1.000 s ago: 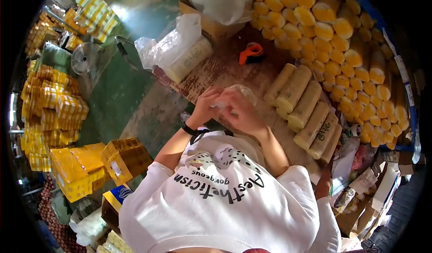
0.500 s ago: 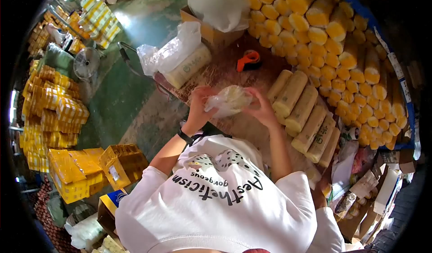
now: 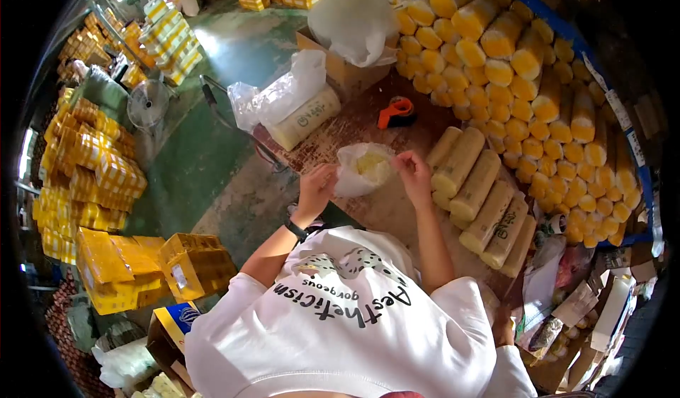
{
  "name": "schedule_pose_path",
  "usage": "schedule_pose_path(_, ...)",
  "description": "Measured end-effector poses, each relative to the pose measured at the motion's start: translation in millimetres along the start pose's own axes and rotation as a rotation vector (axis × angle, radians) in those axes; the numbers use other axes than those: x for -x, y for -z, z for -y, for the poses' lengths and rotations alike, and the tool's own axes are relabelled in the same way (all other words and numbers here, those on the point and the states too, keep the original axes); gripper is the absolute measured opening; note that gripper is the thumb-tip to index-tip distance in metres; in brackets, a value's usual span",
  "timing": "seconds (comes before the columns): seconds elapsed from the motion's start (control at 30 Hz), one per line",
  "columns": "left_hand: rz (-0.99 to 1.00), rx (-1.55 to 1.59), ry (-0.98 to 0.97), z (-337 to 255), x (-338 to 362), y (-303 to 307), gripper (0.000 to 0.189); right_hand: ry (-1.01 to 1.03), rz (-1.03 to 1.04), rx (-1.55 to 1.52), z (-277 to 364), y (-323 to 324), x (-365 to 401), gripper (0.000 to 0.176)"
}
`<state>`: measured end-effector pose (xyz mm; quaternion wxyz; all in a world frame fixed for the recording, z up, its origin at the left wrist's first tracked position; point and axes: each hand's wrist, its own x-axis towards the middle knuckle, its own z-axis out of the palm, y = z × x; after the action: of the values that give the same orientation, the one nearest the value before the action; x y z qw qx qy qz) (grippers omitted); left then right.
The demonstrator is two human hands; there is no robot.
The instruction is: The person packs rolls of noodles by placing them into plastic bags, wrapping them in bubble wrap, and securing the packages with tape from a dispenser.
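Observation:
A clear plastic bag point(image 3: 363, 170) with something pale yellow inside stands on the worn tabletop point(image 3: 393, 217). My left hand point(image 3: 319, 184) is at the bag's left side, fingers drawn together at its edge. On the other side, my right hand point(image 3: 413, 171) has its fingers pinched near the bag's right rim; whether either pinch holds plastic is too small to tell. Several long wrapped rolls point(image 3: 474, 185) lie to the right. An orange and black tape dispenser point(image 3: 397, 112) sits beyond the bag, and a large printed package point(image 3: 304, 118) lies to the upper left.
Many yellow-ended rolls point(image 3: 524, 90) are stacked at the right behind a blue frame. A cardboard box point(image 3: 347, 72) with a white bag is at the table's far end. Yellow-taped boxes point(image 3: 120, 263) and a fan point(image 3: 148, 104) stand at left. Another person's hand point(image 3: 503, 327) shows at lower right.
My hands have moved apart from the bag's middle to its sides. The bag now stands more upright with its yellow contents showing. The whole view has shifted slightly.

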<state>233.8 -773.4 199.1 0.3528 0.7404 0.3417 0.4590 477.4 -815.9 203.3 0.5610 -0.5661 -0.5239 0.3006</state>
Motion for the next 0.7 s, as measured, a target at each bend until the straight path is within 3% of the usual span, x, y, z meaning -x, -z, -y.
schedule_pose_path(0.13,0.005,-0.007,0.17,2,4,11,0.021,0.008,0.029,-0.1,-8,9,-7,0.016)
schedule_pose_path(0.17,-0.004,-0.014,0.118,0,2,13,0.02,-0.028,0.065,-0.118,-8,12,-8,0.017)
schedule_pose_path(0.23,-0.028,-0.003,0.097,0,4,13,0.018,-0.098,0.133,-0.158,6,19,-8,0.029)
schedule_pose_path(0.3,-0.001,0.009,0.059,2,6,14,0.02,-0.004,0.198,-0.083,13,24,-6,0.043)
schedule_pose_path(0.43,0.075,0.06,0.028,5,13,11,0.04,-0.032,0.302,-0.081,25,24,-4,0.064)
schedule_pose_path(0.5,0.082,0.004,0.088,1,15,5,0.062,0.134,0.334,0.148,19,25,-7,0.065)
schedule_pose_path(0.63,-0.035,-0.005,0.027,-12,3,-7,0.059,0.325,0.389,0.553,15,31,-24,0.056)
schedule_pose_path(0.7,-0.058,-0.127,-0.057,-19,-9,-9,0.05,0.374,0.433,0.643,21,30,-35,0.038)
